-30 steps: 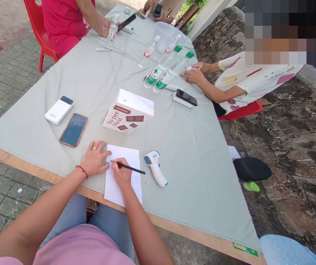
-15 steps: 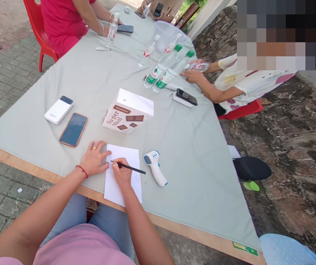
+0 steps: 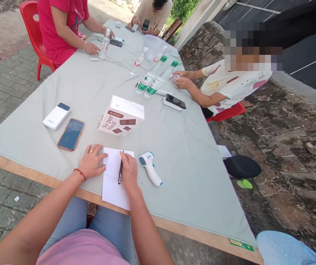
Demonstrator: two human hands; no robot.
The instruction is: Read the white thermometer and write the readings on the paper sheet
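A white sheet of paper (image 3: 113, 187) with faint print lies at the table's near edge. My left hand (image 3: 92, 162) rests flat with fingers spread, thumb and fingertips on the sheet's left edge. Over the sheet's right side, my right hand (image 3: 129, 168) is closed around a black pen (image 3: 120, 171), which points roughly along the sheet. Just right of that hand lies a white and blue infrared thermometer (image 3: 150, 168). Beyond the paper stands a white and brown "Super Meal" box (image 3: 122, 117). A phone (image 3: 71, 134) and a white power bank (image 3: 56, 116) lie left of it.
Two green-capped water bottles (image 3: 159, 80) stand past the box, near a clear plastic tub (image 3: 158, 43). Sunglasses on a white case (image 3: 175, 101) lie to their right. Several people sit around the cloth-covered table (image 3: 191, 176). A blue seat (image 3: 284, 250) is at the near right corner.
My right hand has shifted right on the sheet, and the pen has swung from pointing sideways to lying along the paper. The person at right has drawn the small bottle closer in.
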